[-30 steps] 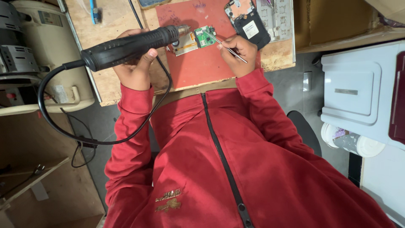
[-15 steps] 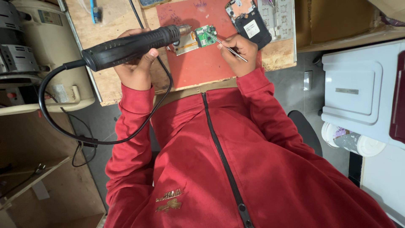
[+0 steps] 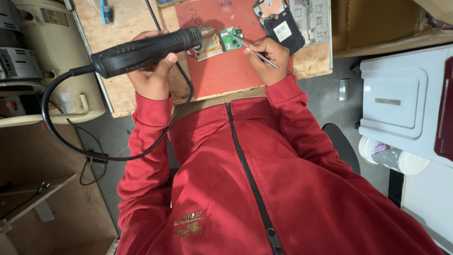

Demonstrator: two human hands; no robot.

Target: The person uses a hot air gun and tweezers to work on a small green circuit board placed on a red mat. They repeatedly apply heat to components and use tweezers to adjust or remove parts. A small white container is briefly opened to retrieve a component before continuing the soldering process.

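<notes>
A black hot-air tool (image 3: 141, 47) is gripped in the left hand (image 3: 152, 71), its nozzle tip partly lost against the green circuit board (image 3: 230, 38) on the red mat (image 3: 222, 71) of the desk (image 3: 127, 89). Thin tweezers (image 3: 255, 51) are pinched in the right hand (image 3: 269, 59), tips on the board; the contact point is too small to make out. Nothing is seen to have shifted since the earlier frames.

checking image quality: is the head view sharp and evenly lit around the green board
Head view: sharp at the green board and hot-air tool; soft even light, no glare; the tool throws a faint shadow on the red mat; edges bend slightly from the wide lens.
</notes>
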